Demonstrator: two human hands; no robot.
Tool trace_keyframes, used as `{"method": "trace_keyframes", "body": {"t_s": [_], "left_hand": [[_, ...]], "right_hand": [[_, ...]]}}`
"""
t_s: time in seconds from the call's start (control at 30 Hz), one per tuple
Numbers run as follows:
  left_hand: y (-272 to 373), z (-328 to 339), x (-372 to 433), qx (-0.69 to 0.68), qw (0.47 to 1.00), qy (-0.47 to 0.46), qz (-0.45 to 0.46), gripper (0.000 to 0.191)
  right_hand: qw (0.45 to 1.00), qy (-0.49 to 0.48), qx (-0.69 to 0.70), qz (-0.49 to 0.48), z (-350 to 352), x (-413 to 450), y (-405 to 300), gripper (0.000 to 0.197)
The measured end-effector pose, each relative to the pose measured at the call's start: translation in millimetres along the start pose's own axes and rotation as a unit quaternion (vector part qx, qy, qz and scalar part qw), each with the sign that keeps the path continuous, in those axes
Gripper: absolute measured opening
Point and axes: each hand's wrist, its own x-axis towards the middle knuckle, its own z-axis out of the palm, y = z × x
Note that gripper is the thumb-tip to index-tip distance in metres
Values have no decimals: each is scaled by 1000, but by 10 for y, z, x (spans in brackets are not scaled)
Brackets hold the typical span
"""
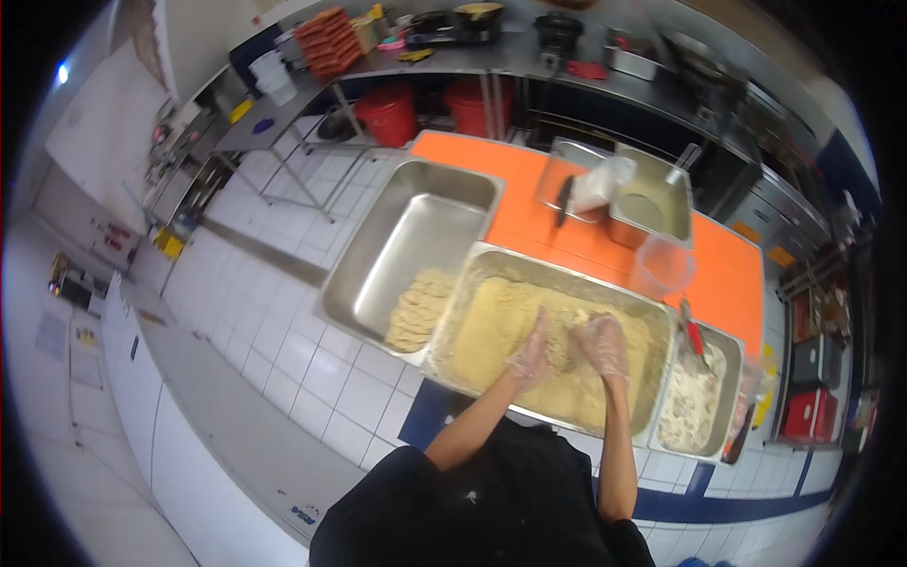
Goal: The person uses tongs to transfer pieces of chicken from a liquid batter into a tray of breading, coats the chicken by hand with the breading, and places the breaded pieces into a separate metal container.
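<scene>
Both my hands wear clear plastic gloves and are over a steel tray (453, 298) of yellowish breading crumbs (489, 326). My left hand (531, 358) is upright on its edge in the crumbs, fingers extended, holding nothing that I can see. To its right, my right hand (602, 347) is curled at a clump of crumbs; whether it grips a piece is unclear. Breaded pieces (421, 308) lie in rows in the deep steel pan (397, 234) on the left. On the right, a smaller steel pan (730, 397) holds pieces in creamy batter (687, 411), with red-handled tongs (694, 337) resting in it.
On the orange tabletop (524, 220) stand a clear plastic jug (662, 266), a steel container (652, 205) with a handled utensil, and a shallow tray (567, 152) with a plastic bag (599, 188) and a black-handled tool. Behind are a steel counter (524, 60) and red bins (390, 113).
</scene>
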Motion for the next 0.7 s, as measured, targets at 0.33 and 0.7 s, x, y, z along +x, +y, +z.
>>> {"method": "trace_keyframes", "body": {"t_s": [0.33,0.7], "left_hand": [[2416,-234,-277,203,969,73,-117,97],[3030,-1781,1182,753,654,16,63,65]], "right_hand": [[942,137,287,109,931,-10,-594,18],[970,154,125,137,2283,542,-1448,28]]}}
